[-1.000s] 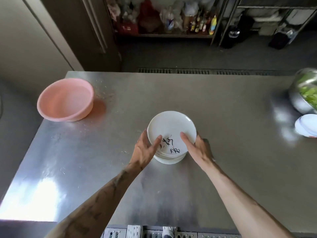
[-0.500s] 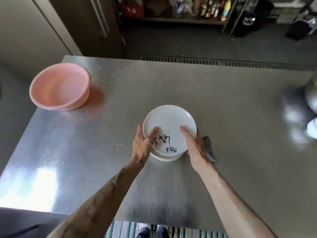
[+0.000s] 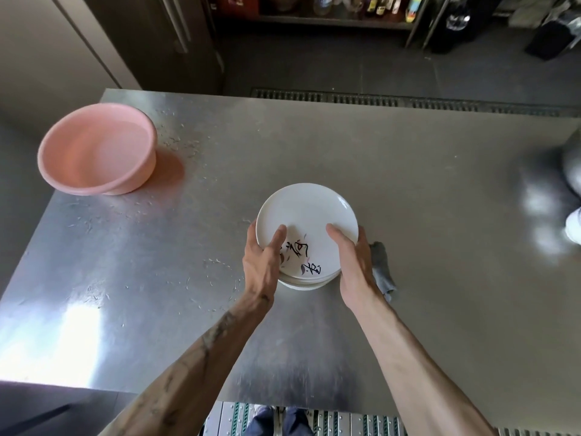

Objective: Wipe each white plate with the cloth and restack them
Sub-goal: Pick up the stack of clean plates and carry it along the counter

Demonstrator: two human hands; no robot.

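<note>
top plate [image 3: 306,215] is showing white, with black brush-script marks and small reddish-grey flecks toward its near side. plates [image 3: 301,284] under it are showing plain white. basin [image 3: 141,174] at the table [image 3: 408,184] far-left corner is reading salmon pink. cloth [image 3: 382,269] is reading grey. table is showing brushed silver-grey.

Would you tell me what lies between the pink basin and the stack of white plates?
In the head view, only bare steel tabletop with scattered pale flecks lies between the pink basin and the plate stack.
</note>
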